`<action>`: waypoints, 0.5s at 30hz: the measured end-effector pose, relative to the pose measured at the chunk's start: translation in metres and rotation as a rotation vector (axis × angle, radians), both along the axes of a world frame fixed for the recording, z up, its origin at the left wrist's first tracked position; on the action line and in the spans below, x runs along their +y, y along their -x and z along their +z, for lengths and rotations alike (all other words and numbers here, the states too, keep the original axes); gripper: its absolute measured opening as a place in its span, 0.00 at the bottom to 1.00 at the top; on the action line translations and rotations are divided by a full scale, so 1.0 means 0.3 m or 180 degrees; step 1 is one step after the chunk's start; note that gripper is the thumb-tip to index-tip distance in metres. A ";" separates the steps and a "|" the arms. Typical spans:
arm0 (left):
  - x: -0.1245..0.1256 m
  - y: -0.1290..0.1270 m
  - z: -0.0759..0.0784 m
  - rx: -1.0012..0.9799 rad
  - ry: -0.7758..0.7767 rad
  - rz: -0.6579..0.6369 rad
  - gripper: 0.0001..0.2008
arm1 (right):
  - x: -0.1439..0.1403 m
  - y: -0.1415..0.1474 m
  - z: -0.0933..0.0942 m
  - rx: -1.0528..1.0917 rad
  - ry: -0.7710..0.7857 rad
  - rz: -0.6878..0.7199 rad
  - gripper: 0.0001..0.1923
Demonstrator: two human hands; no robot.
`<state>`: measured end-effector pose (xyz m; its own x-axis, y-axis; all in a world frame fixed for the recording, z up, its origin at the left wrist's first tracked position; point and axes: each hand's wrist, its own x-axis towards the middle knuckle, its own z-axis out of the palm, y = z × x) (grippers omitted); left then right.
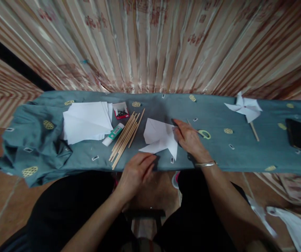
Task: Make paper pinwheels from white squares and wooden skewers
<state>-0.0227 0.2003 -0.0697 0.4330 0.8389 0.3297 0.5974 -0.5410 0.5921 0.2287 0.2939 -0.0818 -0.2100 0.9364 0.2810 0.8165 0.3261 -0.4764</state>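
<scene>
While the left hand [136, 173] rests flat and empty at the near edge of the surface [245, 154], the folded white paper [159, 138] lies just beyond it, its right point pinched by the nearer right hand [189, 138], beside the scissors [204, 133].

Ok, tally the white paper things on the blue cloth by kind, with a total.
Stack of paper sheets: 1
Folded paper piece, right hand on its edge, left hand at its near corner: 1
Finished paper pinwheel on a stick: 1
Total: 3
</scene>
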 end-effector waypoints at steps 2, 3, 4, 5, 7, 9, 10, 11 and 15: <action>-0.011 -0.055 -0.022 0.0275 0.0186 -0.0112 0.15 | 0.011 0.009 0.007 -0.0207 0.0026 0.0043 0.24; -0.008 -0.068 -0.029 0.0373 0.0242 -0.0082 0.16 | 0.011 0.010 0.011 -0.0303 0.0044 0.0044 0.24; 0.001 -0.072 -0.033 0.0447 0.0270 -0.0027 0.16 | 0.007 0.009 0.016 -0.0383 0.0061 0.0036 0.24; 0.014 -0.068 -0.035 0.0480 0.0273 0.0010 0.16 | -0.002 0.007 0.021 -0.0440 0.0082 0.0024 0.24; 0.052 -0.047 -0.034 0.0498 0.0237 0.0018 0.16 | -0.031 0.000 0.031 -0.0488 0.0150 0.0005 0.23; 0.099 -0.019 -0.030 0.0531 0.0178 0.0001 0.16 | -0.074 -0.004 0.043 -0.0487 0.0245 -0.0018 0.22; 0.123 -0.004 -0.028 0.0564 0.0132 0.0018 0.16 | -0.098 -0.005 0.050 -0.0475 0.0291 -0.0026 0.22; 0.146 0.011 -0.026 0.0605 0.0087 0.0056 0.16 | -0.122 -0.005 0.058 -0.0452 0.0342 -0.0028 0.21; 0.211 0.067 -0.016 0.0616 -0.0187 0.0133 0.15 | -0.190 -0.001 0.090 -0.0340 0.0684 0.0066 0.18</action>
